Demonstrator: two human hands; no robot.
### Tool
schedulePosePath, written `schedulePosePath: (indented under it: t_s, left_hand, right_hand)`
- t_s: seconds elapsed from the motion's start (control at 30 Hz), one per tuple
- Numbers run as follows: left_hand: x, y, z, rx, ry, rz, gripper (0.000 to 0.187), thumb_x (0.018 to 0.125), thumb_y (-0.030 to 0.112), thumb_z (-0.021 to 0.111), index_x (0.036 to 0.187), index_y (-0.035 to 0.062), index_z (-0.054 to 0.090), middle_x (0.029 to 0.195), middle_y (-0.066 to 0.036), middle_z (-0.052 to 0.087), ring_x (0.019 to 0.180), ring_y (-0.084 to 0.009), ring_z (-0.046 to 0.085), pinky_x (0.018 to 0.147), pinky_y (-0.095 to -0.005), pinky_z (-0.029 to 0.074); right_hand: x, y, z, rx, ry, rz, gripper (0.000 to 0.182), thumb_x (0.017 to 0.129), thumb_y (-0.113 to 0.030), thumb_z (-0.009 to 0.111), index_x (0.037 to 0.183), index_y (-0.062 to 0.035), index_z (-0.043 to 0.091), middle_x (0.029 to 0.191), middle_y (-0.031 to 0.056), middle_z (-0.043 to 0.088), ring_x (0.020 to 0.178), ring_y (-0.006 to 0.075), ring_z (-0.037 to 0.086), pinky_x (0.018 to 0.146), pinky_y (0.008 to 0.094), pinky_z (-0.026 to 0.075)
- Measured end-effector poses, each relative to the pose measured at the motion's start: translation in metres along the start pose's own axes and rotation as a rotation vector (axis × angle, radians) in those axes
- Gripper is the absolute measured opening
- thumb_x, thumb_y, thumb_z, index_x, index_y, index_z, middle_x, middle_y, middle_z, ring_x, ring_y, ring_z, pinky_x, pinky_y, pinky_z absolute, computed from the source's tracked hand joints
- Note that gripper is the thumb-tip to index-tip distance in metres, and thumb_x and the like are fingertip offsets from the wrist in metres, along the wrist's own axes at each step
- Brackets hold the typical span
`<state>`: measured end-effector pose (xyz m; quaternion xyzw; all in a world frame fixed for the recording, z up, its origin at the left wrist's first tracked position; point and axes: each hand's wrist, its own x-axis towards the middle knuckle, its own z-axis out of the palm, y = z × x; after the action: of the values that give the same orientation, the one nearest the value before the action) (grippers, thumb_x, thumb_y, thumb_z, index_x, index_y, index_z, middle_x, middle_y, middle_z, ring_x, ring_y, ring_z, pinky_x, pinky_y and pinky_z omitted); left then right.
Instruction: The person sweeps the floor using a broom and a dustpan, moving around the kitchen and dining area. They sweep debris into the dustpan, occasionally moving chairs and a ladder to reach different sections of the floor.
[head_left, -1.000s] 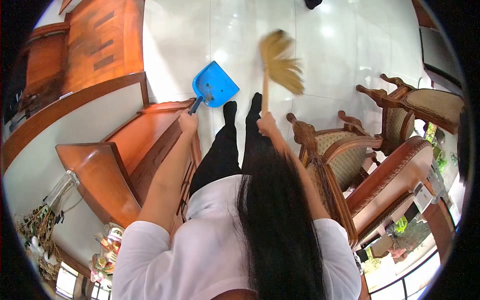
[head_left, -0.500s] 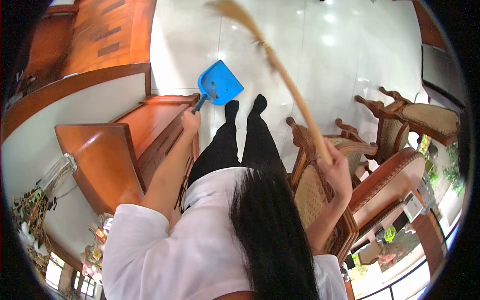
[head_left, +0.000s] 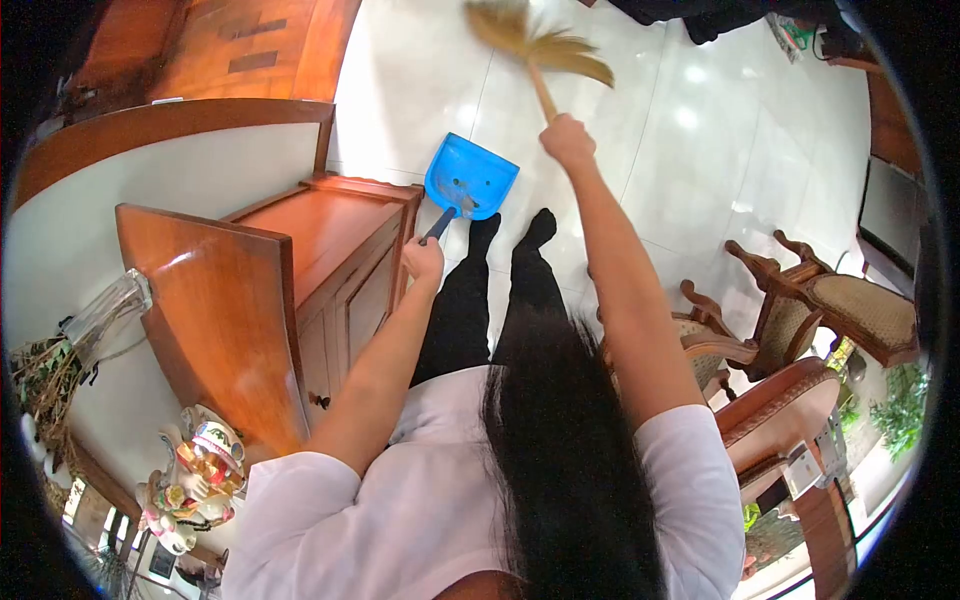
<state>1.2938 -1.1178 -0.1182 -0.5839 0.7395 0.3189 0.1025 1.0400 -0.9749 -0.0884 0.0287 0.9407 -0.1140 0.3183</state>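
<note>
My left hand (head_left: 423, 259) is closed round the dark handle of a blue dustpan (head_left: 470, 165). The pan lies low by the floor in front of my feet, its open side facing away from me, with some grey dust and small dark bits inside. Reaching far forward, my right hand (head_left: 568, 140) grips the wooden stick of a broom (head_left: 541, 90). Its straw bristles (head_left: 570, 58) fan out over the tiles beyond the dustpan and are partly blurred.
Glossy white floor tiles (head_left: 640, 120) spread ahead. A wooden cabinet (head_left: 350, 220) stands on the left, close to my left arm. Carved chairs (head_left: 800, 300) and a table (head_left: 780, 410) are on the right. Dark cloth (head_left: 700, 15) shows at the top edge.
My right hand has swung forward and left with the broom, whose bristles now fan out ahead. The dustpan has shifted slightly right in view and turned to face forward.
</note>
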Motion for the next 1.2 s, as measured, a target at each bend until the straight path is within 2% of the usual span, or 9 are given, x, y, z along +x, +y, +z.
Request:
schedulePosePath:
  t_s: [0.23, 0.3, 0.4, 0.6, 0.7, 0.8, 0.97, 1.07, 1.2]
  left_hand:
    - [0.014, 0.003, 0.011, -0.049, -0.007, -0.031, 0.024, 0.068, 0.012, 0.053, 0.084, -0.0044, 0.059, 0.081, -0.026, 0.057, 0.081, -0.0379, 0.055, 0.073, -0.0423, 0.042]
    - [0.012, 0.009, 0.002, -0.019, -0.038, 0.0, 0.023, 0.067, 0.012, 0.054, 0.08, -0.0051, 0.058, 0.08, -0.026, 0.057, 0.081, -0.0377, 0.055, 0.072, -0.0429, 0.042]
    - [0.017, 0.009, 0.0, 0.033, -0.111, -0.015, 0.023, 0.066, 0.013, 0.054, 0.077, -0.0067, 0.058, 0.079, -0.026, 0.056, 0.081, -0.0382, 0.054, 0.073, -0.0428, 0.041]
    - [0.037, -0.018, -0.006, -0.073, -0.549, -0.189, 0.039, 0.07, 0.009, 0.05, 0.108, 0.0038, 0.052, 0.071, -0.014, 0.059, 0.053, -0.0223, 0.061, 0.041, -0.03, 0.05]
    - [0.016, -0.004, -0.027, -0.146, -0.485, -0.21, 0.024, 0.071, 0.006, 0.041, 0.088, -0.0056, 0.053, 0.067, -0.016, 0.055, 0.052, -0.0253, 0.061, 0.039, -0.0295, 0.049]
    - [0.018, -0.019, -0.027, -0.227, -0.524, -0.209, 0.026, 0.071, 0.005, 0.043, 0.093, -0.0058, 0.051, 0.068, -0.014, 0.054, 0.05, -0.024, 0.06, 0.039, -0.029, 0.049]
    - [0.002, -0.008, -0.015, -0.314, -0.493, -0.354, 0.041, 0.07, 0.005, 0.048, 0.11, -0.0005, 0.045, 0.064, -0.007, 0.048, 0.046, -0.017, 0.053, 0.043, -0.0309, 0.051]
    - [-0.012, 0.004, 0.0, -0.438, -0.441, -0.456, 0.045, 0.07, 0.006, 0.049, 0.114, 0.0008, 0.044, 0.062, -0.005, 0.046, 0.045, -0.0148, 0.048, 0.045, -0.0336, 0.052]
    - [-0.023, 0.026, 0.02, -0.541, -0.365, -0.605, 0.048, 0.071, 0.009, 0.051, 0.118, 0.0042, 0.042, 0.062, -0.003, 0.043, 0.044, -0.0104, 0.042, 0.048, -0.0355, 0.052]
  right_hand:
    - [-0.095, 0.045, -0.014, -0.393, -0.159, -0.2, 0.019, 0.068, -0.015, 0.052, 0.082, -0.0094, 0.062, 0.08, 0.0124, 0.062, 0.077, 0.0272, 0.06, 0.066, 0.0382, 0.048]
    - [-0.114, 0.077, -0.065, -0.119, -0.118, -0.115, 0.031, 0.068, -0.02, 0.055, 0.098, -0.0127, 0.061, 0.086, 0.0153, 0.061, 0.081, 0.0274, 0.059, 0.069, 0.0392, 0.046]
    - [-0.154, 0.127, -0.151, 0.336, -0.161, 0.127, 0.029, 0.076, -0.018, 0.055, 0.101, -0.0024, 0.058, 0.055, 0.0038, 0.052, 0.041, 0.0062, 0.044, 0.036, 0.0209, 0.034]
    - [-0.205, 0.187, -0.199, 0.675, 0.0, 0.274, 0.029, 0.079, -0.011, 0.051, 0.106, -0.0004, 0.054, 0.051, 0.0015, 0.048, 0.036, 0.0062, 0.039, 0.033, 0.0203, 0.027]
    - [-0.197, 0.215, -0.211, 0.709, 0.095, 0.357, 0.029, 0.081, -0.012, 0.047, 0.109, -0.0046, 0.054, 0.052, 0.0011, 0.047, 0.034, 0.0052, 0.036, 0.031, 0.0187, 0.025]
    - [-0.153, 0.251, -0.224, 0.693, 0.131, 0.451, 0.032, 0.081, -0.015, 0.048, 0.111, -0.0053, 0.052, 0.051, 0.0016, 0.047, 0.033, 0.0061, 0.036, 0.03, 0.0197, 0.026]
    - [0.009, 0.331, -0.17, 0.421, 0.134, 0.153, 0.02, 0.076, -0.02, 0.049, 0.073, -0.0009, 0.054, 0.05, 0.0037, 0.045, 0.036, 0.0129, 0.04, 0.033, 0.0246, 0.032]
    - [0.102, 0.291, -0.125, 0.982, 0.037, 0.636, 0.017, 0.073, -0.021, 0.051, 0.067, -0.0057, 0.047, 0.049, 0.0038, 0.04, 0.036, 0.0156, 0.039, 0.03, 0.0298, 0.029]
    - [0.136, 0.154, -0.086, 1.044, -0.181, 0.44, 0.02, 0.075, -0.025, 0.05, 0.063, -0.0104, 0.044, 0.044, 0.0046, 0.037, 0.034, 0.0152, 0.039, 0.029, 0.028, 0.028]
